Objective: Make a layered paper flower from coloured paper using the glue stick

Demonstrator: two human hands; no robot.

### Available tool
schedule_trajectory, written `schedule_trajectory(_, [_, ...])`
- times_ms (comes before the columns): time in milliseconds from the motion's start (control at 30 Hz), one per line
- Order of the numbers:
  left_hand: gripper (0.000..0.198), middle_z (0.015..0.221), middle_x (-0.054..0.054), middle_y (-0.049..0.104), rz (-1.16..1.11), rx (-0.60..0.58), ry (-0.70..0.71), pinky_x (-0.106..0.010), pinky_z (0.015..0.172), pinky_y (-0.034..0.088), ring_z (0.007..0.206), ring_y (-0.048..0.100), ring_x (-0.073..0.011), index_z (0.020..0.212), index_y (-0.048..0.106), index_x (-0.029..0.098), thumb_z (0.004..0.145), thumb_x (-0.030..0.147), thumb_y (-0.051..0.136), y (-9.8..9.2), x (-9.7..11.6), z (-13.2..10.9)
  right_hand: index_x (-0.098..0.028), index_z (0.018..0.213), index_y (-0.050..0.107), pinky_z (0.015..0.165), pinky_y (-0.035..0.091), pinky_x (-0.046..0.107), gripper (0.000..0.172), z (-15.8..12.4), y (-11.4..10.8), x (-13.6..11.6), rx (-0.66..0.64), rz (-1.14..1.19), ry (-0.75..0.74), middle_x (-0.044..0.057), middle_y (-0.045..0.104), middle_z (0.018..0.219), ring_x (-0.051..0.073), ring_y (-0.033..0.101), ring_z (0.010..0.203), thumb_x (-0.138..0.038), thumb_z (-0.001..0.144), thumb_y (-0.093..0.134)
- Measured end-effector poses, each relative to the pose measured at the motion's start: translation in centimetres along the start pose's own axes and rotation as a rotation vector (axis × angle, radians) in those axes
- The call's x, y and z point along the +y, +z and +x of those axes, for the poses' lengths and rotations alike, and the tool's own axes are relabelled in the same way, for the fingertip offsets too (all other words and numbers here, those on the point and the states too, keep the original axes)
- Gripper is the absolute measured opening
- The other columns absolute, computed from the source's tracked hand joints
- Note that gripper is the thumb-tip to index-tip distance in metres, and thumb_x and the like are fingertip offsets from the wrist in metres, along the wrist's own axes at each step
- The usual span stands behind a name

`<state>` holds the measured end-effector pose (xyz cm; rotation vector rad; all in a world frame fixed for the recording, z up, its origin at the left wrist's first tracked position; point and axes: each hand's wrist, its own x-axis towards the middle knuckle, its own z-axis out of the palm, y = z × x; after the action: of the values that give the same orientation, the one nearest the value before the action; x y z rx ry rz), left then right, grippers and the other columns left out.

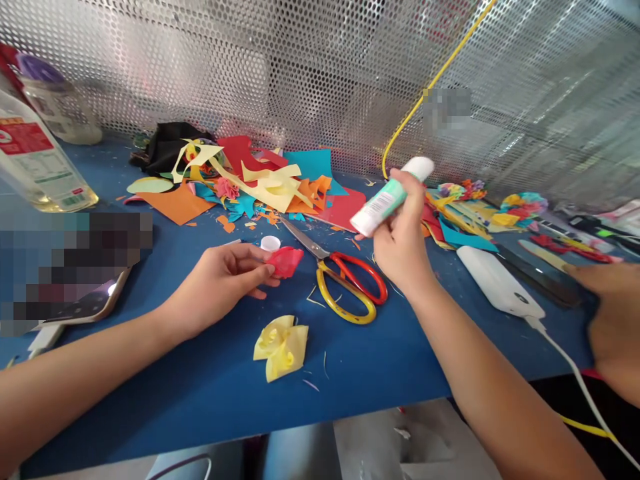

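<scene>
Bare left forearm (95, 373) enters at lower left; its left hand (227, 280), near centre, pinches a red paper piece (289, 263), thin, smooth and slightly curled, between thumb and fingers. Right hand (404, 237), right of centre, is closed around a white-and-green tube (384, 205), cylindrical, barcode visible, tilted with its rounded white end toward upper right. Small white cap (271, 243), round, on the table just beyond the red piece. Yellow folded paper (281, 350), lower centre: pointed lobes, curled inner surfaces, lying apart from both hands. Scissors (325, 259) between the hands: metal blades pointing upper left, one loop yellow, one red, both glossy. Substrate: matte blue table (380, 373), scattered with fine paper slivers. Upper centre: heap of paper scraps (273, 187), orange, red, teal and pale yellow, edges jagged. Behind it, perforated metal panel (300, 73), round holes. Far right: another person's hand (617, 310), blurred, near a smooth white oblong device (500, 283) with cable attached; its grip cannot be told.
</scene>
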<state>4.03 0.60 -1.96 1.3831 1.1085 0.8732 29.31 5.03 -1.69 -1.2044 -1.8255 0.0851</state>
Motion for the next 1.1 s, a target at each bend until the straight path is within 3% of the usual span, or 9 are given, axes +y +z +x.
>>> schedule_trajectory(133, [0.029,0.075,-0.002,0.066,0.071,0.032,0.070,-0.022,0.053,0.052,0.068,0.061,-0.0145,0.091,0.061,0.016,0.074,0.039,0.059,-0.2,0.4,-0.2,-0.031,0.129,0.022,0.064,0.052,0.035,0.053,0.6,0.5,2.0,0.038,0.121,0.097,0.008,0.051,0.112,0.018,0.061,0.082,-0.017,0.082,0.041])
schedule_trajectory(300, [0.024,0.081,-0.002,0.063,0.155,0.005,0.039,-0.023,0.056,0.052,0.074,0.057,-0.0157,0.090,0.060,0.016,0.072,0.032,0.061,0.0,1.0,-0.6,-0.023,0.117,0.042,0.078,0.048,0.040,0.038,0.6,0.3,1.6,-0.134,-0.203,0.055,0.011,0.051,0.113,0.024,0.058,0.093,-0.017,0.080,0.047])
schedule_trajectory(433, [0.023,0.078,-0.002,0.065,0.186,0.008,0.085,-0.025,0.062,0.051,0.074,0.059,-0.0168,0.086,0.062,0.017,0.067,0.028,0.065,0.4,0.7,-0.7,-0.024,0.120,0.043,0.072,0.049,0.040,0.040,0.1,0.8,1.1,-0.316,-0.455,0.030,0.013,0.055,0.110,0.028,0.059,0.092,-0.016,0.081,0.047])
schedule_trajectory(567, [0.021,0.083,-0.004,0.066,0.235,-0.076,0.127,-0.028,0.071,0.050,0.080,0.061,-0.0175,0.087,0.063,0.016,0.068,0.025,0.063,0.4,0.3,-0.6,-0.024,0.120,0.045,0.069,0.048,0.041,0.040,-0.3,1.1,0.9,-0.350,-0.494,0.033,0.013,0.058,0.108,0.031,0.060,0.088,-0.017,0.081,0.049])
schedule_trajectory(733, [0.028,0.088,-0.006,0.067,0.188,-0.180,0.122,-0.031,0.079,0.050,0.084,0.063,-0.0176,0.097,0.058,0.014,0.071,0.023,0.062,-0.1,-0.6,-0.1,-0.026,0.128,0.039,0.060,0.046,0.034,0.047,-0.5,0.5,1.0,-0.401,-0.617,-0.013,0.011,0.063,0.101,0.027,0.063,0.080,-0.019,0.083,0.048])
schedule_trajectory(900, [0.033,0.082,-0.005,0.068,0.140,-0.081,0.131,-0.035,0.079,0.051,0.081,0.064,-0.0194,0.096,0.056,0.014,0.067,0.026,0.067,-0.3,-0.5,0.2,-0.031,0.137,0.022,0.048,0.040,0.026,0.056,-0.6,-0.7,-0.4,-0.592,-0.861,-0.027,0.006,0.068,0.082,0.022,0.064,0.062,-0.018,0.085,0.042])
schedule_trajectory(1000, [0.035,0.082,-0.005,0.068,0.072,-0.036,0.129,-0.035,0.080,0.051,0.081,0.064,-0.0190,0.098,0.055,0.015,0.067,0.025,0.068,-0.4,-0.1,0.2,-0.031,0.132,0.033,0.048,0.039,0.028,0.049,-1.9,-1.8,-2.9,-0.549,-0.920,0.030,0.005,0.069,0.080,0.024,0.064,0.060,-0.021,0.085,0.044])
schedule_trajectory(1100, [0.037,0.081,-0.004,0.067,0.004,0.008,0.142,-0.032,0.077,0.051,0.078,0.064,-0.0169,0.099,0.056,0.016,0.066,0.024,0.069,-0.4,0.0,0.3,-0.024,0.107,0.057,0.055,0.044,0.028,0.024,-5.0,-2.6,-6.8,-0.356,-0.700,0.032,0.005,0.068,0.087,0.021,0.065,0.070,-0.028,0.087,0.044])
